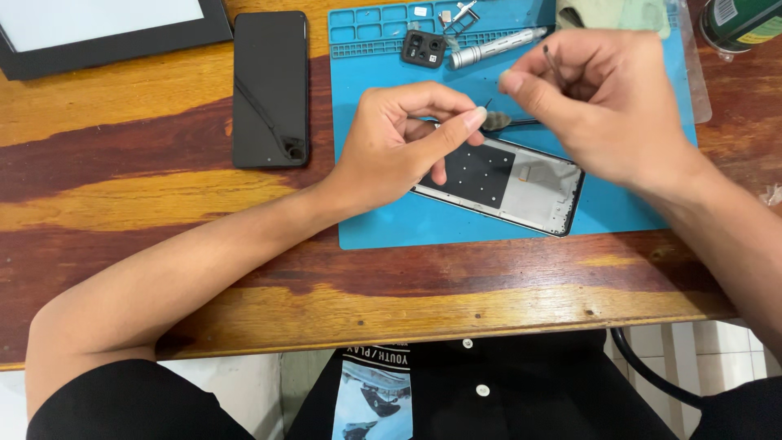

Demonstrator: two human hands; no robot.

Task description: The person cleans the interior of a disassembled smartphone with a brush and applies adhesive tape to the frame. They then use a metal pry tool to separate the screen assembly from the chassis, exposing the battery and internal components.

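Left hand (399,143) sits over the upper end of the frame (509,183), an opened phone body lying tilted on the blue mat (619,208); thumb and forefinger are pinched together on a small dark part just above the frame's top edge, and what that part is cannot be told. Right hand (607,102) is raised over the mat to the right of the left hand; its fingers are closed on a thin dark rod (551,63), seemingly a fine tool or pin, held near upright; its tip is hidden.

Judgement on the step in hand: this looks like fine work on a small part at the frame's top end. To do it well, the left pinch should stay light and steady so the part neither bends nor slips; the wrist could rest on the mat for support; the rod should be brought in slowly and from the side where the part stays in sight; work should be kept over the mat so a dropped piece lands on it and not on the wooden table (122,187).

Containers: the mat's top edge carries a row of small moulded trays (366,24); most appear bare; 1 holds a small pale piece (420,11), and small metal parts (458,15) lie beside it. A camera module (423,49) and a silver driver (497,46) lie just below the trays. A black phone (270,90) lies face down on the table, left of the mat.
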